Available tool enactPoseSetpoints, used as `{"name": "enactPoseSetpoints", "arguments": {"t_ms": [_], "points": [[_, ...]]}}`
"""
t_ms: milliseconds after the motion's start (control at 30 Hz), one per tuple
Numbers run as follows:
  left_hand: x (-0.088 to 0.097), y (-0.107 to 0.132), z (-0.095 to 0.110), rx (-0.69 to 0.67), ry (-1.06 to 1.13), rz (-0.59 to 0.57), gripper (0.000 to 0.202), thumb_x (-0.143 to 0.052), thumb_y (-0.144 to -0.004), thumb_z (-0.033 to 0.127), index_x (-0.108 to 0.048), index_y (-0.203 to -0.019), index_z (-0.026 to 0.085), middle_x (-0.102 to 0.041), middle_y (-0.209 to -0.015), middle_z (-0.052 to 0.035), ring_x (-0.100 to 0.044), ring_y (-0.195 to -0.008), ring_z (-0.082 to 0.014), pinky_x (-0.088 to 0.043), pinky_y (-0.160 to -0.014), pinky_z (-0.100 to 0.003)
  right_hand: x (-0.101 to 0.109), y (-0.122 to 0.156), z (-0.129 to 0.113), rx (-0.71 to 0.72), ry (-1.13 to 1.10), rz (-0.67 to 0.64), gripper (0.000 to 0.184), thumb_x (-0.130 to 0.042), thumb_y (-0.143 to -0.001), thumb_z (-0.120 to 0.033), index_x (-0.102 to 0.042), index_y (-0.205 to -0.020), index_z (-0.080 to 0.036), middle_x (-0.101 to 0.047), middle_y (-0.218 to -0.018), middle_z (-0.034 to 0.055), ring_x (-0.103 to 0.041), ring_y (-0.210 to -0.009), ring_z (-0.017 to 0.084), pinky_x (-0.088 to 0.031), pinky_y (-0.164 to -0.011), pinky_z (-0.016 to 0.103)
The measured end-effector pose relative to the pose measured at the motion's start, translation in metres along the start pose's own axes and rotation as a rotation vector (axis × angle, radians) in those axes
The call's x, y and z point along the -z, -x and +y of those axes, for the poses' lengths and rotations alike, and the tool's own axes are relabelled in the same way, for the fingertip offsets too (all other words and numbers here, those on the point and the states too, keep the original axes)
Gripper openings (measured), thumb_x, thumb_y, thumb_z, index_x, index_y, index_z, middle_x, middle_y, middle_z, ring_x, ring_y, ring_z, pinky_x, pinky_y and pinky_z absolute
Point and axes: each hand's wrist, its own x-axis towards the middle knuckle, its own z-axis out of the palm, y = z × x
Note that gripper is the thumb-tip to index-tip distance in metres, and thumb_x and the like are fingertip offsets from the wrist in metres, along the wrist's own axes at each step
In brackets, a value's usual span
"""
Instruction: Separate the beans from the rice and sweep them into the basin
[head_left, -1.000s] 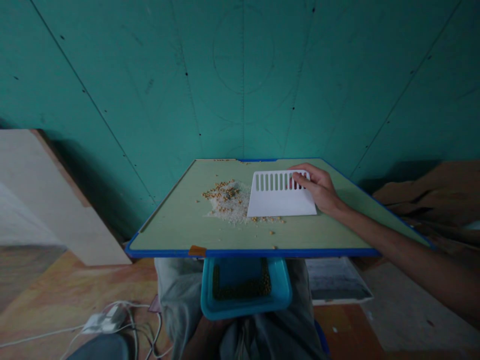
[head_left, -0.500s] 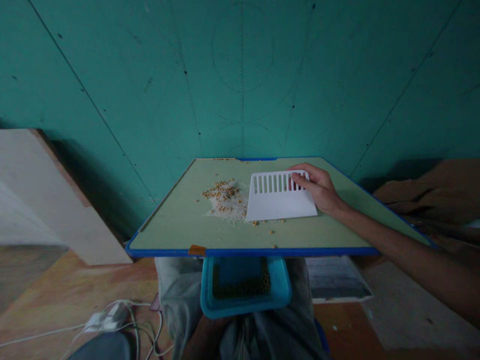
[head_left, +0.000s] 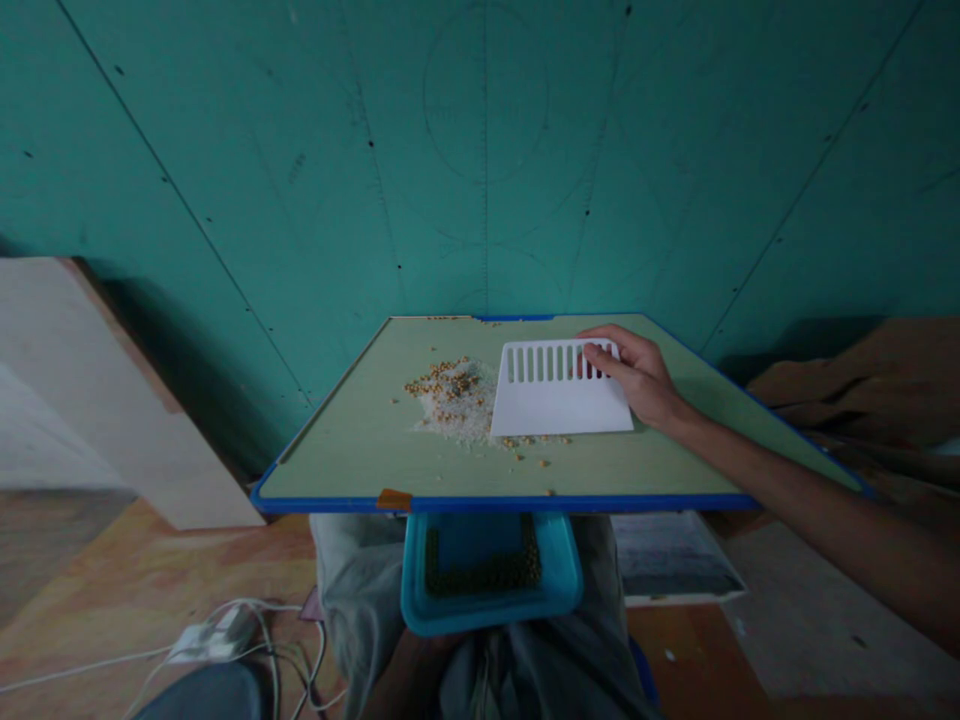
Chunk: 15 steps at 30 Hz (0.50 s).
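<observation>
The right hand (head_left: 637,378) pinches the white scraper (head_left: 559,402) at its slotted top corner, with fingers over the slots, so the straight lower edge rests on the green board (head_left: 352,440). Just left of the hand, beside the scraper, lies a pile of rice and yellow beans (head_left: 457,395), and some loose beans (head_left: 534,445) lie along the edge. Below the board's near edge, a blue tray (head_left: 491,585) sits on the lap; the left hand is not visible.

Your green, blue-edged counter (head_left: 360,440) carries a heap of white rice and yellow grains (head_left: 454,395) and a white slotted scraper (head_left: 555,405).
</observation>
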Motion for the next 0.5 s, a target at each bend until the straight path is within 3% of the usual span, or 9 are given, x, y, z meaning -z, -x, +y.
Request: {"name": "enactPoseSetpoints", "arguments": {"t_ms": [500], "points": [[0.0049, -0.0072, -0.0083, 0.011, -0.009, 0.001, 0.03, -0.066, -0.087, 0.033, -0.067, -0.113, 0.017, -0.065, -0.126, -0.0109, -0.06, -0.119, -0.0252, -0.048, -0.102, -0.049, -0.0012, 0.0008, -0.0039, 0.004, 0.039, -0.034, 0.025, -0.07, -0.085, -0.042, -0.07, -0.1, -0.022, -0.068, -0.08, 0.0001, -0.059, -0.066, 0.014, -0.041, -0.058, 0.026]]}}
